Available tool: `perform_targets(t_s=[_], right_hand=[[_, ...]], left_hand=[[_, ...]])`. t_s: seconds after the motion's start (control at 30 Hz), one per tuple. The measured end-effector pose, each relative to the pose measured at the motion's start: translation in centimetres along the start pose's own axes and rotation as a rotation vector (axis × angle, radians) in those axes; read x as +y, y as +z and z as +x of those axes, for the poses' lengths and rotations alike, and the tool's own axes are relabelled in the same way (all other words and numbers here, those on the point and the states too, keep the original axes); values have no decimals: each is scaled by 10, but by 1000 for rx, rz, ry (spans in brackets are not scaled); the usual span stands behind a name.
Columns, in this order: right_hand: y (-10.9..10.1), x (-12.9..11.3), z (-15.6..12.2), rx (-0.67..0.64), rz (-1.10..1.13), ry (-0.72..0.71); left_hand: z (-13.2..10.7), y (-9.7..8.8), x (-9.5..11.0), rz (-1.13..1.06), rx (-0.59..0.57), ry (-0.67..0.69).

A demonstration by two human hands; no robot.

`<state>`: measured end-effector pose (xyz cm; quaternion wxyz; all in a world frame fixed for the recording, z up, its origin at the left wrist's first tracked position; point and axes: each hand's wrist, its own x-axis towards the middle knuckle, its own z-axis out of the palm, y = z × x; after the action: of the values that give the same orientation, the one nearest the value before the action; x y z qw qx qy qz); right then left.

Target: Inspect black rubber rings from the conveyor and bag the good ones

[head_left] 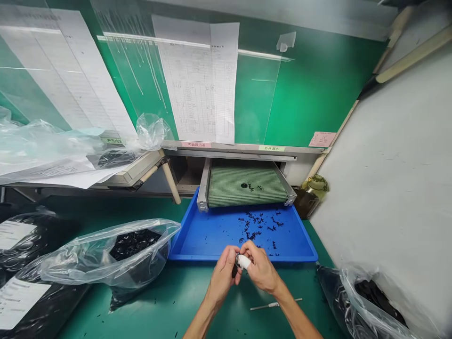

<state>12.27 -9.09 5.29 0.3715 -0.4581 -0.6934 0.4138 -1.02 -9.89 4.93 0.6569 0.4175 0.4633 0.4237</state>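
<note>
My left hand and my right hand meet just in front of a blue tray. Between them is a small dark round part, mostly covered by the fingers. The left fingers are closed round it, and the right fingers pinch at its edge. A white wrap covers one right finger. Small black scraps lie scattered in the tray. Below the right wrist, a thin white-and-grey pen-like tool rests on the green table.
A green conveyor belt carrying a black disc ends over the tray. Open plastic bags of black parts stand at left and right. A jar of dark liquid stands by the wall. Papers hang on the green panel.
</note>
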Motion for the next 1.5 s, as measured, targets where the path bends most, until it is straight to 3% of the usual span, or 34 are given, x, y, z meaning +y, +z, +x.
perform_targets(t_s=[0.1,0.17,0.27,0.37,0.47,0.6,0.73,0.83,0.93,1.0,1.13,1.23,1.5], right_hand=[[7,12,10,76,-11,27],[2,17,19,18,-102,41],[-24,14,44,-90,-536,82],[-58,3,86,-60,-862,101],[-82,-6,140,-5,-913,66],[-95,-4,206,-5,-909,44],[-106,3,231,-32,-804,59],[-114,6,215,32,-654,65],[-107,8,174,77,-444,95],[-88,9,138,92,-283,128],[-32,10,63,162,-9,192],[0,6,20,214,192,244],[21,6,-38,170,620,417]], left_hand=[[9,1,-2,0,37,36],[16,-2,-7,2,38,56],[23,-8,-16,-121,34,-22],[25,-12,-23,-354,66,-135],[23,-11,-26,-553,90,-183],[18,-9,-30,-685,105,-268],[13,-15,-31,-762,142,-285],[12,-21,-28,-730,160,-240],[14,-21,-22,-614,134,-181],[16,-17,-18,-482,124,-109],[16,-6,-16,-93,180,114],[9,-3,-21,127,137,234],[-31,-12,-28,368,-15,262]])
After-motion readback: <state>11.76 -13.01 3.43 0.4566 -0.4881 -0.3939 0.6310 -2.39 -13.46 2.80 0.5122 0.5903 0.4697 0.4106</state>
